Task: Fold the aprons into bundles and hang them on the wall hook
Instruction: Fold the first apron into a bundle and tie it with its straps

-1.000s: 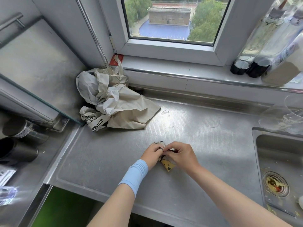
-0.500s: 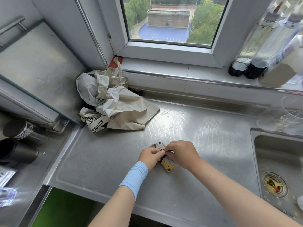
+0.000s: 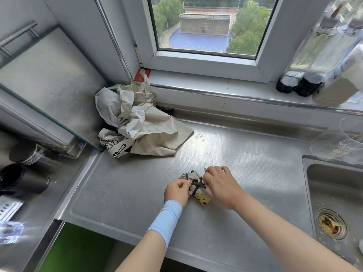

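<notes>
A single camera on the person's head looks forward and down at the desk (image 3: 127, 193) from near, window (image 3: 206, 26) at 12 o'clock
</notes>
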Demonstrator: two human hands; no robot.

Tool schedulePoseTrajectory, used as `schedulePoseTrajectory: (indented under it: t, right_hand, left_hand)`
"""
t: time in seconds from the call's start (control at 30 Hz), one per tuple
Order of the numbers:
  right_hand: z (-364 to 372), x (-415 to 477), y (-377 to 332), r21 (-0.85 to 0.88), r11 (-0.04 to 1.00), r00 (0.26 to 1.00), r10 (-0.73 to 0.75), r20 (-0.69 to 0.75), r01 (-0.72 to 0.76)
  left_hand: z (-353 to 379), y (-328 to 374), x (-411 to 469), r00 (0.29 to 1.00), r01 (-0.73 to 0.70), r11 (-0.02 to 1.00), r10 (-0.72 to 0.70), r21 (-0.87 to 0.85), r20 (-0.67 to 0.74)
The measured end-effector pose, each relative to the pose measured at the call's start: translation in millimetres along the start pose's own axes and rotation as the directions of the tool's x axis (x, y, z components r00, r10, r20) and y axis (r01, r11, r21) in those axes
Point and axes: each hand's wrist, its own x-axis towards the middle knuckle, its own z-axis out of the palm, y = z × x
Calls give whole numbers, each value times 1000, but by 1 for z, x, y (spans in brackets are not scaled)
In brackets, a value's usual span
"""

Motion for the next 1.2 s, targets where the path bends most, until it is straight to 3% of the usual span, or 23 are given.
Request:
schedulePoseTrajectory:
  t: [0.17,0.27,0.37,0.47,0.53,0.67,0.97,1.03,1.1,1.13,1.2]
  right_hand:
    - [1,2,-3,31,999,997,40,-62,-38]
    - [-5,1,-1,238,969,994,90,-67,-72]
    - [-15,-1,2,481,850,977,182,115,-215]
    - [-17,-3,10,317,893,918,209,338,-320]
    - [-15,-1,11,283,881,877,244,414,-378]
    - [-12,3,9,256,863,844,293,450,-436]
    - [-11,2,12,291,765,783,410,467,-575]
    - [-13,5,6,462,610,762,457,458,-644]
    - [-15,5,0,664,299,710,477,518,-685]
    - [-16,5,-2,711,138,679,466,568,-690]
    - [-17,6,-5,734,-28,648,447,616,-678]
  left_hand:
    - [2,3,1,1000,3,999,-2,41,-9]
    - [2,1,0,1000,16,999,-15,51,-15]
    - [0,0,-1,999,8,996,-5,86,-38]
    - [1,1,0,999,22,996,-18,84,-48]
    - [3,1,2,999,37,996,-34,84,-41]
    - [4,-1,6,998,65,994,-63,85,-30]
    - [8,3,8,974,225,962,-226,-156,14]
    - [4,5,6,975,224,955,-223,-194,27]
    - [-1,5,6,986,166,977,-166,-133,16]
    - [-4,4,7,990,140,984,-139,-114,19]
    - [-8,4,8,994,102,983,-97,-150,42]
